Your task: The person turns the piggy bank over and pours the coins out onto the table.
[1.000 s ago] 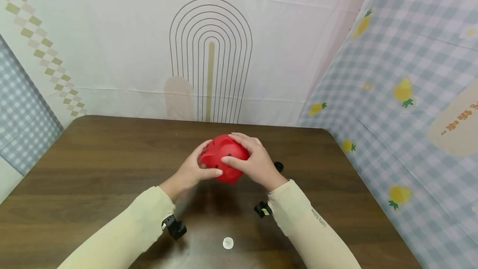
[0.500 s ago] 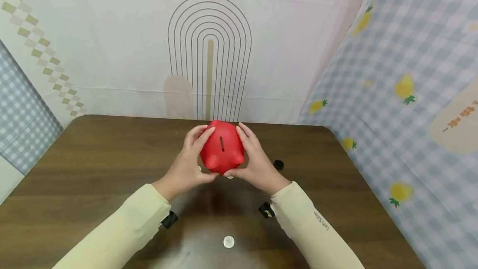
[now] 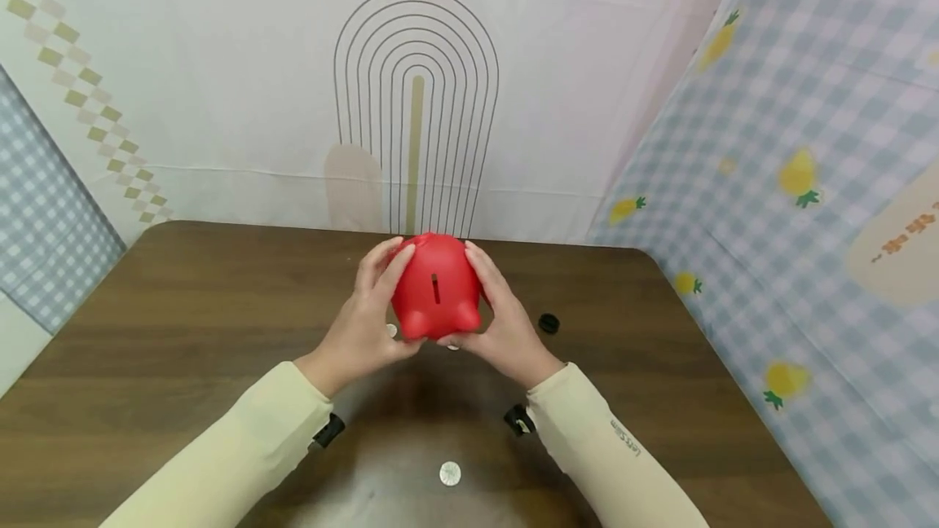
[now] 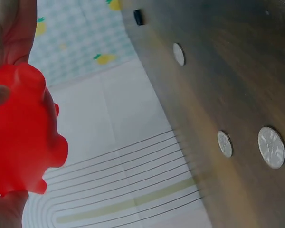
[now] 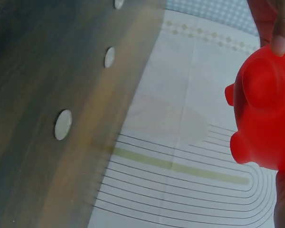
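Note:
A red piggy bank is held up over the wooden table, its dark coin slot facing the head camera. My left hand grips its left side, fingers over the side and thumb at the near lower edge. From the right, my right hand grips it the same way. In the left wrist view the piggy bank shows rounded feet and an ear-like bump; the right wrist view shows the piggy bank between fingertip and thumb. The tabletop lies below it, apart from the bank in both wrist views.
A silver coin lies near the front of the table. Beyond the hands lie another coin and a partly covered coin. A small black round cap sits right of the right hand. Patterned cloth hangs behind.
Both hands have turned the piggy bank, so its slot now faces the head camera instead of its face. It has risen slightly, uncovering coins behind. Over the last half second little moved.

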`<state>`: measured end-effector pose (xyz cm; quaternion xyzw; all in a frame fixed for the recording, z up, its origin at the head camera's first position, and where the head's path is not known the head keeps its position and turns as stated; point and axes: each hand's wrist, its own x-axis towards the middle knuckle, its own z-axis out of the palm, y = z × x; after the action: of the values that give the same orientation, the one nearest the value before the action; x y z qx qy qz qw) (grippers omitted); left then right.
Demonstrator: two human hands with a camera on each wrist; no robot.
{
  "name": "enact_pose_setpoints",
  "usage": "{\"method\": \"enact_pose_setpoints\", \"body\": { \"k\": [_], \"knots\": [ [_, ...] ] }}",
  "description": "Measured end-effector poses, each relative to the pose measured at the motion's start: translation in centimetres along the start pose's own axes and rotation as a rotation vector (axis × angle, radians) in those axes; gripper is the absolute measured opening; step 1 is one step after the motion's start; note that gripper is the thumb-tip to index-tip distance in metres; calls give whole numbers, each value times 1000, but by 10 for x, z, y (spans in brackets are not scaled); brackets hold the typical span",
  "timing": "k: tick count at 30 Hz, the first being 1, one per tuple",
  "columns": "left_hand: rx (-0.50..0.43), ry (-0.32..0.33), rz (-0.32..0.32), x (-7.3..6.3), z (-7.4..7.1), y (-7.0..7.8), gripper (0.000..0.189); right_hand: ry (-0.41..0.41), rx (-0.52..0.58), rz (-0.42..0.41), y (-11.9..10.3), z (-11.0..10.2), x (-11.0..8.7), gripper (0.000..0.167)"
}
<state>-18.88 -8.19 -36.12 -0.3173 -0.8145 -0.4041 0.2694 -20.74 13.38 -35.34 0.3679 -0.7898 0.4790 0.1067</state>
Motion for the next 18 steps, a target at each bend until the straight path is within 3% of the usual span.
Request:
{"method": "enact_pose_setpoints", "body": {
  "k": [5, 10, 15, 18],
  "knots": [
    [-40, -65, -74, -1, -2, 0, 109, -11, 2, 36, 0, 1, -4, 104],
    [-60, -95, -78, 1, -1, -4, 105, -6, -5, 36, 4, 2, -3, 102],
    [-98, -156, -189, -3, 5, -15, 106, -72, 70, 199, 15, 7, -2, 99],
    [-135, -167, -209, -4, 6, -16, 108, -77, 110, 231, 17, 7, -3, 100]
  ]
}}
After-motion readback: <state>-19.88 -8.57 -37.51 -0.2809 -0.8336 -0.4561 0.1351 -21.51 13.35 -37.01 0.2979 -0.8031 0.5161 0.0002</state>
